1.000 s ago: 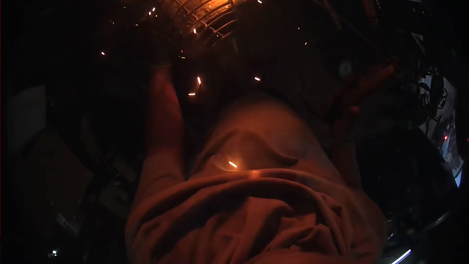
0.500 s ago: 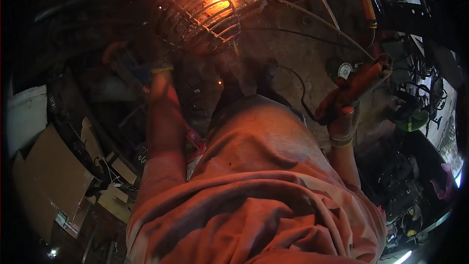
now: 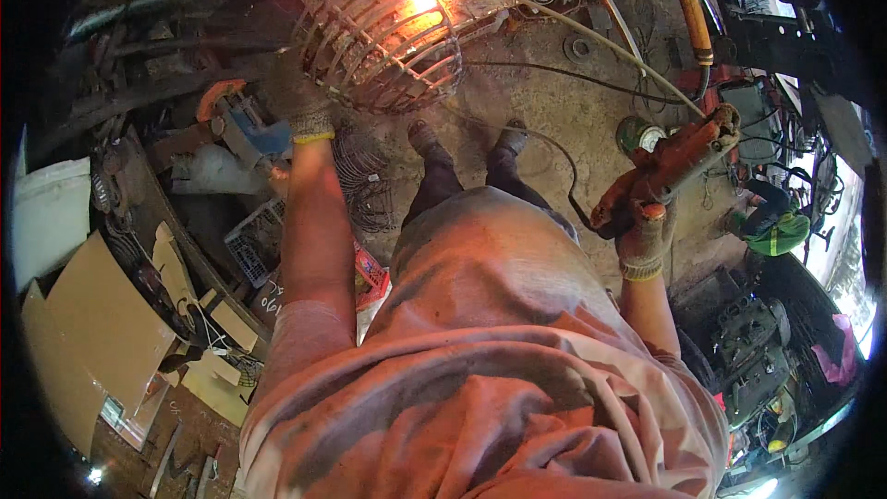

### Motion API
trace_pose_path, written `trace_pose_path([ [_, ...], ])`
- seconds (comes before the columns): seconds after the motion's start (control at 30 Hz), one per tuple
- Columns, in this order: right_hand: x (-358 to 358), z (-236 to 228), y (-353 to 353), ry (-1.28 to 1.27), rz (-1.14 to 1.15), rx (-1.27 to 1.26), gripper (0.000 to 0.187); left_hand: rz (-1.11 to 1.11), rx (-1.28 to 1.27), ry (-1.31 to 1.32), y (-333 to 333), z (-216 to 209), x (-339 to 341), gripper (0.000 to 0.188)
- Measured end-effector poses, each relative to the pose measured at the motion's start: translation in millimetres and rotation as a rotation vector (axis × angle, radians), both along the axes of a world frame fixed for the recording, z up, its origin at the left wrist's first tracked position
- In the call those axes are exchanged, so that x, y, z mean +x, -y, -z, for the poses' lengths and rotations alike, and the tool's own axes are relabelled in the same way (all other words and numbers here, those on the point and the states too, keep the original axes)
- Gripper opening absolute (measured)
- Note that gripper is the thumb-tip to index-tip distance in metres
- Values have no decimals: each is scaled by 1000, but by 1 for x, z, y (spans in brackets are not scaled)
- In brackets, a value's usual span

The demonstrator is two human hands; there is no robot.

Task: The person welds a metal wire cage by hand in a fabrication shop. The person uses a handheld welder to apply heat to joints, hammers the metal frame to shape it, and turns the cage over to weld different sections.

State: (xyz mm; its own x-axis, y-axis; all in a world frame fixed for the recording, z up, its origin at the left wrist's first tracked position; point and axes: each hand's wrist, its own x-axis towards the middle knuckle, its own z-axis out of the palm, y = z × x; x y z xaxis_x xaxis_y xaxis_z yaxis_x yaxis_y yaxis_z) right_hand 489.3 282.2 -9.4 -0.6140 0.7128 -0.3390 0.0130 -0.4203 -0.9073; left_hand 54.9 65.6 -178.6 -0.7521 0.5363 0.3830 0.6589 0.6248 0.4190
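The gloved left hand (image 3: 303,111) is gripping the wire cage (image 3: 383,37), fingers clamped on its rim. The gloved right hand (image 3: 644,236) is holding the orange welding holder (image 3: 667,166), fingers closed around it

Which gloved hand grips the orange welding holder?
The right hand, out to the side, grips the welding holder; the left hand rests on the wire cage.

Wire cage (image 3: 383,42) blocks ahead; bare floor (image 3: 554,120) right.

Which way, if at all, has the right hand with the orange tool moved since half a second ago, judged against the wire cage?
No clear move: the right hand holds the orange tool at the same spot right of the wire cage.
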Motion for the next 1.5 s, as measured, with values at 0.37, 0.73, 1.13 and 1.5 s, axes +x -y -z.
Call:
trace_pose_path([
  [0.37,8,13,-3,29,46,-10,90,-52,831,1176,-16,-11,12,37],
  [0.73,18,20,-6,75,123,-115,89,82,85,461,33,75,-45,51],
  [1.13,23,16,-7,-4,108,-27,90,-6,-52,-264,-1,-15,-4,26],
  [1.5,35,29,-22,-151,91,-258,83,-45,-232,-244,72,-33,-42,32],
])
